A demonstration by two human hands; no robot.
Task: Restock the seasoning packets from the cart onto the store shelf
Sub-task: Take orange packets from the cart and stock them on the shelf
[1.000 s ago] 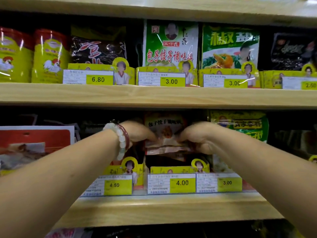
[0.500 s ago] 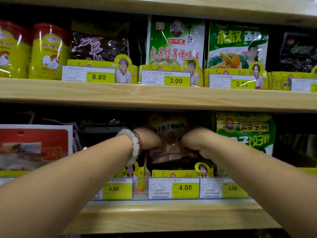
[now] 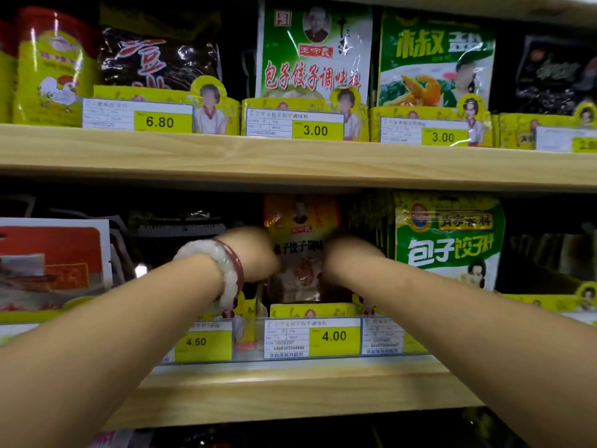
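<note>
Head view: both forearms reach forward into the lower shelf [image 3: 290, 392]; the left hand [image 3: 250, 253] and right hand [image 3: 347, 255] flank an orange seasoning packet [image 3: 302, 244], which stands upright, long axis vertical, behind the 4.00 price tag [image 3: 311, 337]; the packet lies directly between the hands, each touching one side edge, neither clearly nearer; the fingers are hidden behind the packet and blurred, so whether they grasp it or merely press it cannot be told; wrists are level, a white bead bracelet [image 3: 213, 270] on the left; a green packet [image 3: 449, 237] stands just beside, to the right; seating the packet appears nearly complete.
</note>
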